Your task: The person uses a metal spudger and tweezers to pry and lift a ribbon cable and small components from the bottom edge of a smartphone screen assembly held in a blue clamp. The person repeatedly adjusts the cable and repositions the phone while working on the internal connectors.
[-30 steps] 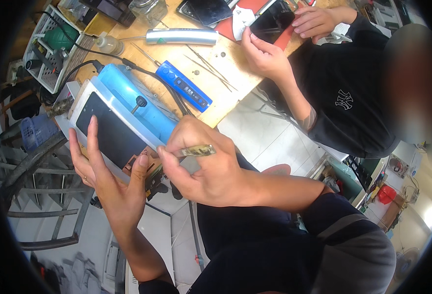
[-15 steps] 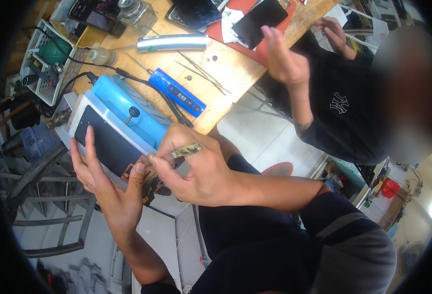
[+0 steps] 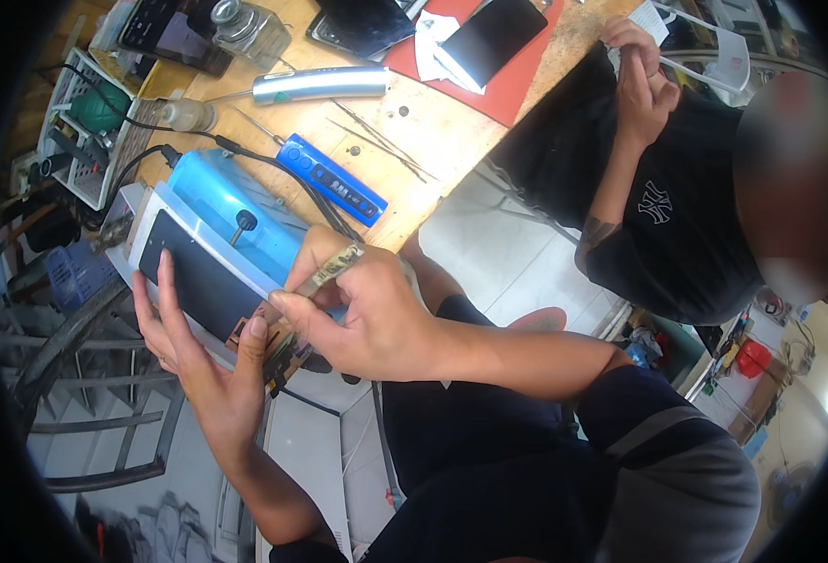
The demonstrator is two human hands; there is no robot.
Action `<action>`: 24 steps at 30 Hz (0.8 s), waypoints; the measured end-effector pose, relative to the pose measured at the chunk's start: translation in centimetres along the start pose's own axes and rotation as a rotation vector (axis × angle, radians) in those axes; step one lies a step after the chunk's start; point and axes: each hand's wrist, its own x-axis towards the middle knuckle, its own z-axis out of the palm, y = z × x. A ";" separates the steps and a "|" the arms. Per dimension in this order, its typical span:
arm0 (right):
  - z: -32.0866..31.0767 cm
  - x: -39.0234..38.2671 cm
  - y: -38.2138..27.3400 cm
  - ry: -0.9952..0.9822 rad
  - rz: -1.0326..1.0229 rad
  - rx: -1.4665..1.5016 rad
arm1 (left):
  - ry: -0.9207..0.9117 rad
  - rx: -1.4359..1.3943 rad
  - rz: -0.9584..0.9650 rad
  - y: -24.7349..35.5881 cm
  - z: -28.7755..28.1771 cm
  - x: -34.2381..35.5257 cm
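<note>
A black phone screen panel [image 3: 204,286] lies on the white-edged top of a light blue machine [image 3: 235,202]. Copper-coloured ribbon parts [image 3: 254,328] show at its near end. My left hand [image 3: 217,361] rests there with fingers stretched along the panel and its thumb beside the ribbon parts. Between thumb and fingers, my right hand [image 3: 367,305] pinches a thin flat tool [image 3: 337,267] with a patterned handle. Its tip points to the panel's near end, but my fingers hide the exact contact.
Behind the machine, a blue handheld device [image 3: 334,180], a silver pen-like tool [image 3: 320,84] and thin metal picks [image 3: 376,141] lie on the wooden table [image 3: 432,122]. A phone [image 3: 493,42] rests on a red mat [image 3: 526,80]. At right sits another person [image 3: 658,216].
The other person's raised hand has drawn back to meet their other hand. My hands keep nearly the same pose at the panel; the whole view has shifted slightly.
</note>
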 end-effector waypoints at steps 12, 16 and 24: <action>-0.2 2.0 1.1 0.055 -0.016 0.264 | 0.108 -0.036 0.075 -1.7 -0.4 0.5; -1.7 2.1 0.3 -0.007 -0.027 0.188 | 0.043 0.086 0.250 -1.2 -1.5 0.7; -3.4 2.4 -1.9 -0.131 -0.034 -0.277 | -0.080 0.336 0.580 0.8 -2.9 2.3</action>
